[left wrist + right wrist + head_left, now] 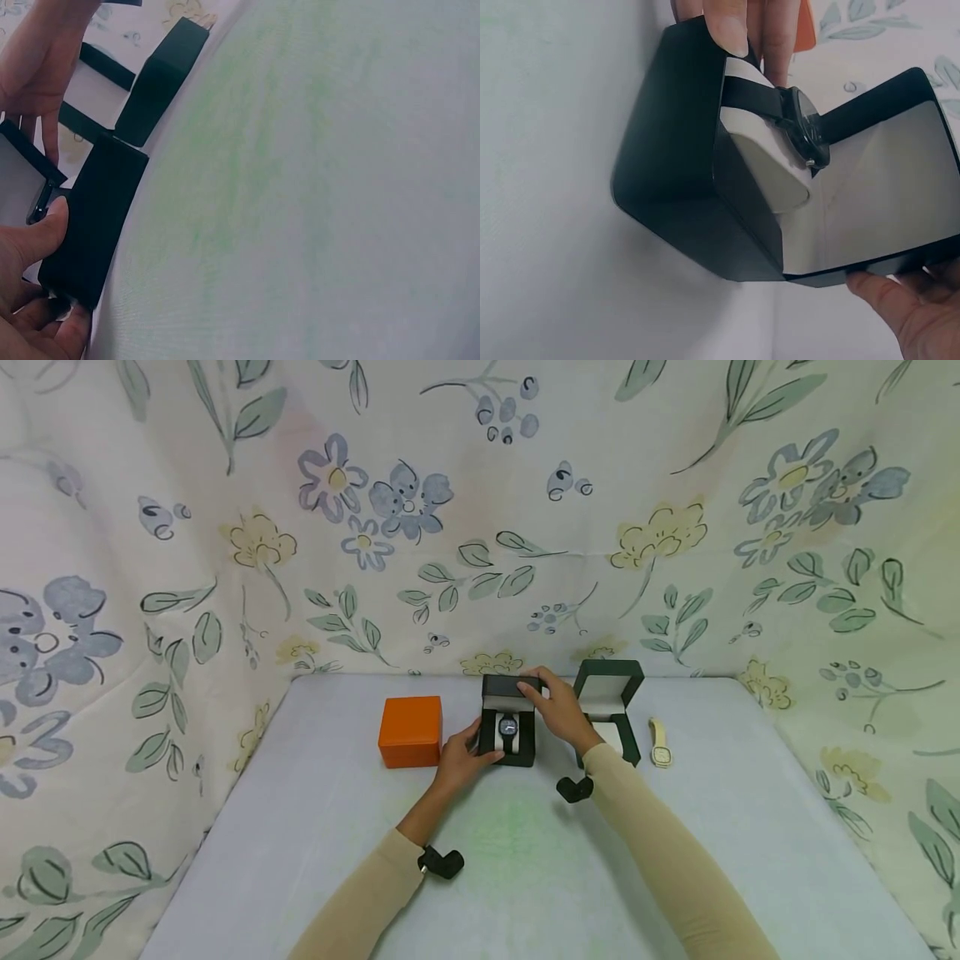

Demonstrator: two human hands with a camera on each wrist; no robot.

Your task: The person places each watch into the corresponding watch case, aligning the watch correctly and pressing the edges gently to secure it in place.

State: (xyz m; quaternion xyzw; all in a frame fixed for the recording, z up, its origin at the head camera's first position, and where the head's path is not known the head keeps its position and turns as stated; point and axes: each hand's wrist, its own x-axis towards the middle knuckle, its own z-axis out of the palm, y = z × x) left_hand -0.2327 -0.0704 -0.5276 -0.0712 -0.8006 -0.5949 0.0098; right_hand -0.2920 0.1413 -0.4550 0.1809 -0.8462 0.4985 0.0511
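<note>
A small dark watch box stands at the back middle of the table, its lid raised. Inside, a black wristwatch is wrapped round a white cushion. My left hand grips the base from its left side, the thumb lying over the front edge in the right wrist view. At the lid's right side, my right hand holds it by the edge, fingers behind and below. Part of the left fingers is hidden by the box.
An orange box, closed, sits left of the left hand. Behind the right wrist stands a dark green box, lid up, with a pale interior. A gold wristwatch lies to its right. Floral cloth hangs behind the table.
</note>
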